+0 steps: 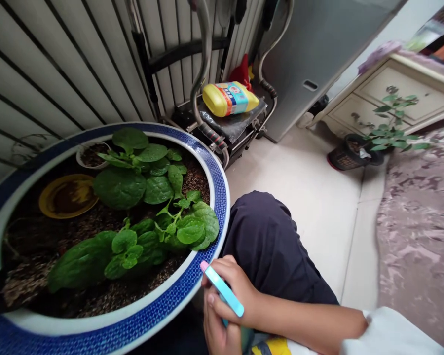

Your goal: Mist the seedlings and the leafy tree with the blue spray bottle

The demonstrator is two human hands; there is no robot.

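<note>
A spray bottle with a light blue head and a pink nozzle points up and left towards a large round planter with a blue patterned rim. My right hand is closed around the head of the bottle. Just below, my left hand is closed against the bottle too; its lower fingers and most of the bottle's body are hidden. Broad green leaves with water drops grow from dark soil in the planter. Nearest to the nozzle is a leafy sprig hanging over the rim.
A yellow dish and a small white pot sit on the soil, with a dark scoop at the left. Behind stands a folding cart carrying a yellow bottle. A potted plant stands by a cream cabinet.
</note>
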